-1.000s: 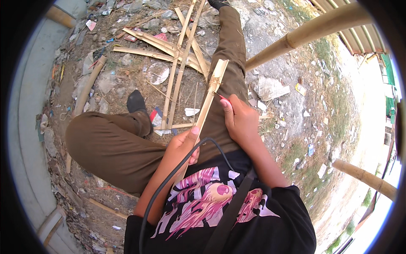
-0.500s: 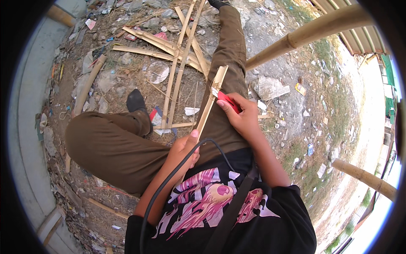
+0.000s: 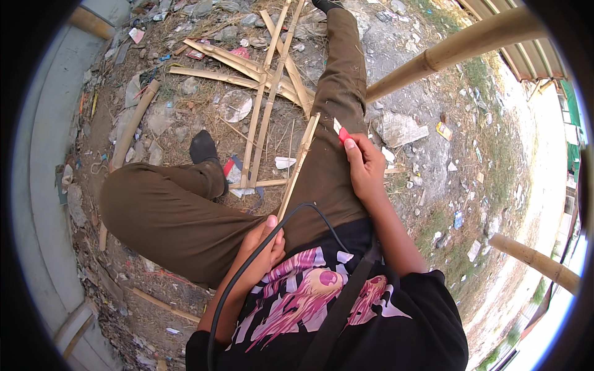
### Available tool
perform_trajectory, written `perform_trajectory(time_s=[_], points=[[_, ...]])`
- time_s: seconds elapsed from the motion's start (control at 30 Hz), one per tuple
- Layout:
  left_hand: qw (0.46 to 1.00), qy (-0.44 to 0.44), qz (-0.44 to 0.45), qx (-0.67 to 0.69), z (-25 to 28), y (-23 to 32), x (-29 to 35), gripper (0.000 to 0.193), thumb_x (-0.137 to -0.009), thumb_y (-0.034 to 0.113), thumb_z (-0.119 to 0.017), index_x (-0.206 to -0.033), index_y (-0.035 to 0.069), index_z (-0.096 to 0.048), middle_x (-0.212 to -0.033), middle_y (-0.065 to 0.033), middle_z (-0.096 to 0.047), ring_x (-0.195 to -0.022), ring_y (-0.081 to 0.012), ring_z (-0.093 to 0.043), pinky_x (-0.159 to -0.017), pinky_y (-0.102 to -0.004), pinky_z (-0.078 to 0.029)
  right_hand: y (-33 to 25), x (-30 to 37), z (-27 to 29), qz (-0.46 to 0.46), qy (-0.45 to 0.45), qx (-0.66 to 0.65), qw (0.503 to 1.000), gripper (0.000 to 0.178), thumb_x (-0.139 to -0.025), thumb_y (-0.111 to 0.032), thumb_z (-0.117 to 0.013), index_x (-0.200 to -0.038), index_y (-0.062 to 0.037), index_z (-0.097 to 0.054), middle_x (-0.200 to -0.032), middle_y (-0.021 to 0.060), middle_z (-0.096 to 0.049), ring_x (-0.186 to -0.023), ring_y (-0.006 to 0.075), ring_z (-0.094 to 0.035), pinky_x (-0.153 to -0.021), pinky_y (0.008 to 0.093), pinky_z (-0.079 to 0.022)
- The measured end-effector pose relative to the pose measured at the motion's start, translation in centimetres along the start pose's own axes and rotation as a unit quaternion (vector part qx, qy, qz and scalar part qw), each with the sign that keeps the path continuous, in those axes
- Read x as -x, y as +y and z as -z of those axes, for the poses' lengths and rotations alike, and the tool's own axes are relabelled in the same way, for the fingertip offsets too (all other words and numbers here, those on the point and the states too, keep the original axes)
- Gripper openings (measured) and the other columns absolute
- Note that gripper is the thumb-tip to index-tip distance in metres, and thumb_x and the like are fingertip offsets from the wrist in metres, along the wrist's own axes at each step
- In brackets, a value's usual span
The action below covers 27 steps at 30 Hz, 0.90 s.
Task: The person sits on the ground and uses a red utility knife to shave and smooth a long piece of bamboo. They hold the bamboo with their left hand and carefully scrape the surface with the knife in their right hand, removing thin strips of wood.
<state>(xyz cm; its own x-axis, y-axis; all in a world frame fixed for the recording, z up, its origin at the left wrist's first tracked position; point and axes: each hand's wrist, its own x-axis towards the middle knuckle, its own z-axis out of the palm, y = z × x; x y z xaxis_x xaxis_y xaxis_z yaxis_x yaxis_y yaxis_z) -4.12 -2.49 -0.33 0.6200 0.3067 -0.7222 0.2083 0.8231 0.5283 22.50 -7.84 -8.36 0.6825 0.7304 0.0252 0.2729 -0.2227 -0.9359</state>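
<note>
My left hand (image 3: 263, 247) is closed round the lower part of a split bamboo strip (image 3: 299, 162), close to my shirt. The strip slants up over my outstretched leg, its rough pale end pointing away from me. In my right hand (image 3: 367, 166) is a red utility knife (image 3: 344, 135), its blade (image 3: 337, 125) out and pointing up and to the left. The blade stands apart from the strip, a little to its right above my trouser leg. A black cable (image 3: 241, 272) crosses in front of my left wrist.
Several long bamboo strips (image 3: 272, 93) lie crossed on the littered ground ahead. A thick bamboo pole (image 3: 458, 49) slants in at the upper right, another pole (image 3: 535, 263) at the right. Along the left runs a grey wall (image 3: 52, 154). My bent left leg (image 3: 167, 216) fills the left middle.
The knife blade has come off the bamboo strip and moved right, away from it. My left hand has drawn the strip down and toward my body.
</note>
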Motion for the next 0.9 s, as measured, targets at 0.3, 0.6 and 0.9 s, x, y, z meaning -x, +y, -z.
perform_trajectory(time_s=[0.3,0.6,0.9], points=[[0.959,0.042,-0.107,-0.26,0.0,-1.3,-1.5,0.042,-0.107,0.035,-0.055,-0.082,0.002,-0.047,-0.061,-0.0006,-0.04,-0.059,-0.0083,-0.032,-0.053,-0.029,-0.031,-3.5,-0.5,0.7,0.096,-0.142,0.19,0.967,0.03,-0.097,-0.037,-0.067,-0.099,-0.0065,-0.064,-0.068,0.0176,-0.06,-0.059,0.0356,-0.059,-0.055,0.0404,-0.045],[0.901,0.107,-0.157,-0.39,-2.3,1.2,0.3,0.044,-0.111,0.034,-0.043,-0.086,-0.001,-0.05,-0.068,-0.006,-0.038,-0.067,-0.0141,-0.038,-0.063,-0.0344,-0.039,-3.7,-1.1,1.3,0.074,-0.196,0.185,0.96,0.029,-0.098,-0.034,-0.067,-0.09,-0.0055,-0.065,-0.062,0.0188,-0.055,-0.052,0.0354,-0.055,-0.051,0.04,-0.042],[0.886,0.153,-0.127,-0.419,-3.0,1.1,1.4,0.042,-0.109,0.031,-0.047,-0.082,-0.002,-0.05,-0.06,-0.0171,-0.044,-0.054,-0.0224,-0.037,-0.055,-0.0395,-0.037,-2.4,-1.2,-0.7,0.011,-0.106,0.207,0.972,0.037,-0.096,-0.045,-0.066,-0.088,-0.009,-0.068,-0.062,0.0182,-0.062,-0.062,0.0422,-0.064,-0.056,0.0477,-0.049]])
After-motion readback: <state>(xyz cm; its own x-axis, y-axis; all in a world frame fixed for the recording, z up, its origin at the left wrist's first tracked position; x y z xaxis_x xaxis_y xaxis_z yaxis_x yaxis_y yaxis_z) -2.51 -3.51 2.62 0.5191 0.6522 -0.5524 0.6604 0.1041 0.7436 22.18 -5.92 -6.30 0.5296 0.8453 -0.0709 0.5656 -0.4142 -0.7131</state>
